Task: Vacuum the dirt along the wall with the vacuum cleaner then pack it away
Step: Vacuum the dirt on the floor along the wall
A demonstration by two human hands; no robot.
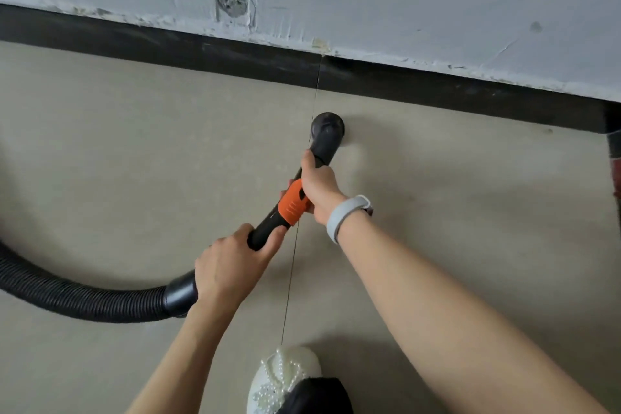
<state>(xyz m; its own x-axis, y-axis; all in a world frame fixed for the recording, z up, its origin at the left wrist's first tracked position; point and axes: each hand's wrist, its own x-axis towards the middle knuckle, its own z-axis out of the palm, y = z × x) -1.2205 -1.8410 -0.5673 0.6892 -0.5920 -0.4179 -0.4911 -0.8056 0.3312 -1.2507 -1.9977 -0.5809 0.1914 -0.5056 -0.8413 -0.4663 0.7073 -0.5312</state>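
Near the black skirting board (201,54), the left hand (228,265) curls round the vacuum wand (268,228) by the hose (77,296) while the right hand (319,188) grips further down, apparently to steer the round nozzle (327,128) flat across the floor (134,144).

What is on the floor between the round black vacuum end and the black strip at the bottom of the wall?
Only bare beige floor, in the head view. The nozzle stands apart from the baseboard; a thin tile seam crosses the gap.
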